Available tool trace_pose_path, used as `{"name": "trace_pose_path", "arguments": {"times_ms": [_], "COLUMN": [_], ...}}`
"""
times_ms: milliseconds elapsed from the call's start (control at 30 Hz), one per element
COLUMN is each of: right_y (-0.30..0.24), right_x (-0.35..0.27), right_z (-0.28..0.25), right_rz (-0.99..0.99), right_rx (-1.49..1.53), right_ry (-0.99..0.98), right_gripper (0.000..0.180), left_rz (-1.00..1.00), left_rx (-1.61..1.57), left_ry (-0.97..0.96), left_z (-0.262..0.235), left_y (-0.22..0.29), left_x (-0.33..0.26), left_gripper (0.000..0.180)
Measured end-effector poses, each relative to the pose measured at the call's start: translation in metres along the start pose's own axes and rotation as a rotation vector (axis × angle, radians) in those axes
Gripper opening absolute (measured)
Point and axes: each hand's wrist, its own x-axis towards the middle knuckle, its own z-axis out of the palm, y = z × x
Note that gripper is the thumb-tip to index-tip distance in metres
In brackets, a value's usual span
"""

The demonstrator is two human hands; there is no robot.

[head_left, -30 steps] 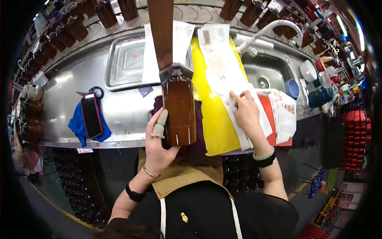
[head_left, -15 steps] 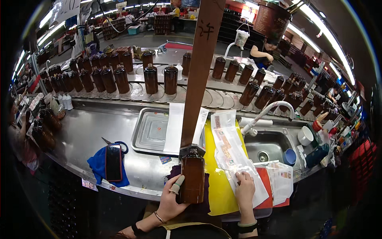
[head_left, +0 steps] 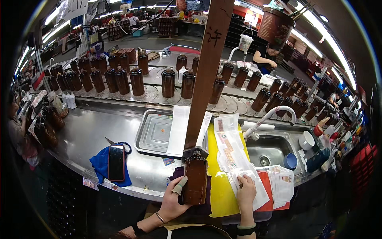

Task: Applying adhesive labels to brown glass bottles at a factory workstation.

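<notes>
Fingers of my left hand (head_left: 172, 201) wrap the lower side of a brown bottle (head_left: 195, 177), clamped on it as it stands upright on a dark purple cloth (head_left: 178, 173) at six o'clock on the steel counter (head_left: 81, 137). My right hand (head_left: 246, 192) lies flat, fingers together, pressing the clear label sheet (head_left: 232, 155) over the yellow mat (head_left: 219, 191), at three o'clock from the bottle. A phone (head_left: 116, 163) rests on a blue cloth (head_left: 99, 166) at nine o'clock.

One square brown glass bottle (head_left: 195, 177), one black phone (head_left: 116, 162), one blue cup (head_left: 290, 161) and two hands were counted.
</notes>
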Motion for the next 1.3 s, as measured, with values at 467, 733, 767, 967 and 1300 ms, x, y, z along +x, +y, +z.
{"name": "trace_pose_path", "arguments": {"times_ms": [467,733,767,967,1300], "right_y": [-0.01,-0.01,-0.01,-0.008,0.0], "right_x": [0.0,0.003,0.003,0.002,-0.001], "right_z": [-0.005,-0.006,-0.007,-0.003,-0.002], "right_rz": [0.011,0.019,0.02,0.023,0.028], "right_rx": [0.018,0.017,0.011,0.023,0.046], "right_ry": [0.028,0.029,0.029,0.02,0.01], "right_gripper": [0.032,0.033,0.031,0.032,0.036], "left_rz": [0.006,0.006,0.007,0.017,0.001], "left_rx": [0.024,0.018,0.011,0.039,0.021], "left_ry": [0.003,-0.001,0.001,-0.006,-0.032], "left_z": [-0.002,-0.001,-0.001,-0.002,-0.003], "left_y": [0.001,0.0,0.0,0.0,0.003], "left_x": [-0.001,0.001,0.001,0.001,0.0], "left_gripper": [0.095,0.095,0.095,0.095,0.095]}}
